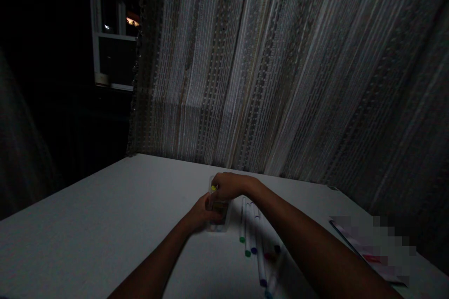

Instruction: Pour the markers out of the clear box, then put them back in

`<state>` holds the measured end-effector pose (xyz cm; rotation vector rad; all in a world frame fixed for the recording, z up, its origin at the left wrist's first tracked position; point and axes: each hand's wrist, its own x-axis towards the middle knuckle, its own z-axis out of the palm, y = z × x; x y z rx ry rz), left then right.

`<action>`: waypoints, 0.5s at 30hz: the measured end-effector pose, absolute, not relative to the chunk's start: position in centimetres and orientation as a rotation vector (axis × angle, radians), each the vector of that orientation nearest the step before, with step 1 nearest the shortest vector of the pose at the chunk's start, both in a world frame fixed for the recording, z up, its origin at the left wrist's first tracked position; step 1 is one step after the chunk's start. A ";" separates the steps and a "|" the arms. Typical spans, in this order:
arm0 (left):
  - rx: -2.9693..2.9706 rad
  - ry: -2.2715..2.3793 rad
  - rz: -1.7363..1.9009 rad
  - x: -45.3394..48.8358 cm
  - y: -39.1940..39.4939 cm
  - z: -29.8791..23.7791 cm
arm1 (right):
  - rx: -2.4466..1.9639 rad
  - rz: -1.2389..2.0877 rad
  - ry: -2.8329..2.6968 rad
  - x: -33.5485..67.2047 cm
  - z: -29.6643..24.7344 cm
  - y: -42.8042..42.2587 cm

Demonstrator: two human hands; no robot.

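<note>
A clear plastic marker case [218, 228] stands on the white table with a dark label on its front. My left hand [200, 214] is wrapped round its left side, the thumb across the front. Above the case's top, my right hand [230, 185] is closed with fingers bent down, pinching a yellow-ended marker [213, 188] at the opening. How far the marker sits inside cannot be made out in the dim light. Beside the case lie several white markers, among them a green-ended marker [242, 224] and a purple-ended marker [261, 266]; my right forearm partly covers this group.
The white table [105, 215] reaches back to a long striped curtain [266, 79]. At the right edge lies a flat item [351, 245] with a dark border, partly pixelated. Behind on the left, a window [117, 14] shows in the dark room.
</note>
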<state>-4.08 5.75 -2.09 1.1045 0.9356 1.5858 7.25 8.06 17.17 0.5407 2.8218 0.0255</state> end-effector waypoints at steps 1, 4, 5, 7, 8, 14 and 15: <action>1.100 0.945 1.588 -4.1 5.8 -2.1 | 0.543 -0.024 2.817 7.2 17.0 8.2; 1.099 0.950 1.580 -4.0 5.6 -1.9 | 0.545 -0.116 2.835 7.1 16.5 8.6; 1.104 0.947 1.576 -4.0 5.5 -1.8 | 0.546 -0.132 2.843 7.1 16.4 8.7; 1.113 0.941 1.574 -3.9 5.3 -1.5 | 0.541 -0.170 2.847 7.1 16.3 8.9; 1.115 0.937 1.578 -3.9 5.3 -1.5 | 0.536 -0.193 2.849 7.2 16.2 9.0; 1.075 0.963 1.605 -3.8 5.3 -1.3 | 0.547 -0.272 2.886 7.2 16.0 9.1; 1.076 0.963 1.602 -3.8 5.3 -1.3 | 0.546 -0.282 2.893 7.2 16.1 9.1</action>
